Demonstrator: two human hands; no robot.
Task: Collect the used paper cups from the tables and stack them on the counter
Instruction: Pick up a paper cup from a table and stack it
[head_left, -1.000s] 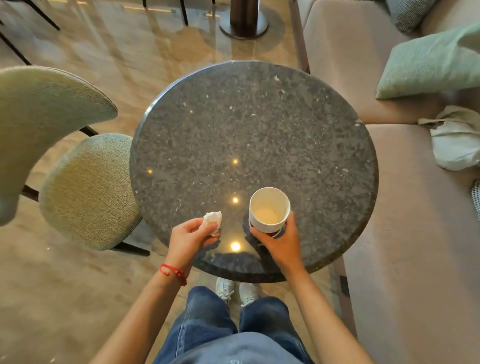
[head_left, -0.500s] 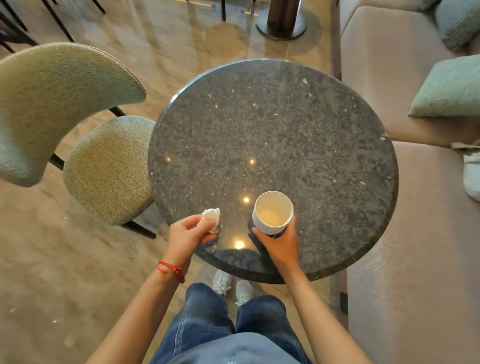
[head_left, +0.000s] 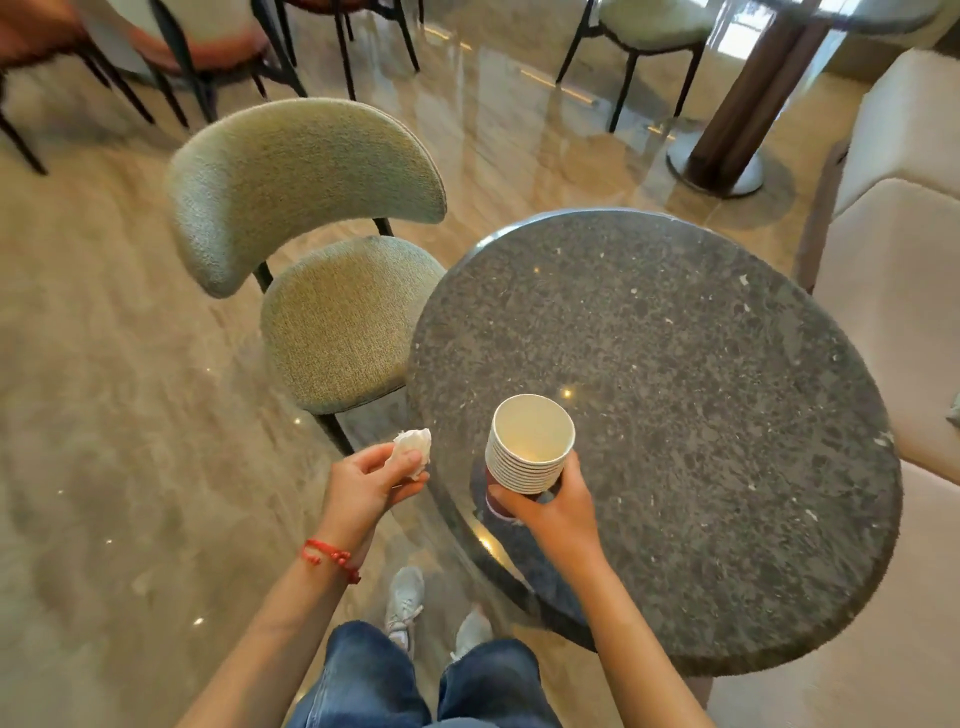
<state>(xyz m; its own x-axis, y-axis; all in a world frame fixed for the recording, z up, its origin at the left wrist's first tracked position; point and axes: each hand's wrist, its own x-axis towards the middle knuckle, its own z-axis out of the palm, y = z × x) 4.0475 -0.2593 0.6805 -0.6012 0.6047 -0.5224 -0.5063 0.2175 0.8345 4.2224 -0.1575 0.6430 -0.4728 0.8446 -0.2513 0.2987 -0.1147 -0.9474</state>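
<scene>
Looks like carry-off time: right hand (head_left: 553, 499) grips the nested paper cup stack (head_left: 527, 452), left hand (head_left: 371, 480) pinches a crumpled tissue (head_left: 414, 451), counter next.

Round dark speckled stone surface (head_left: 675, 389), pretty glossy, ceiling lights reflecting off it. The cup stack is held over its near-left edge, can't tell if it's touching. Surface stands on shiny beige marble-look floor (head_left: 130, 415).

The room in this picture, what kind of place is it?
Probably a café or lounge seating area: a round stone table, matching padded chairs with more behind, a cushioned bench, and a stack of paper cups being collected in the right hand.
</scene>
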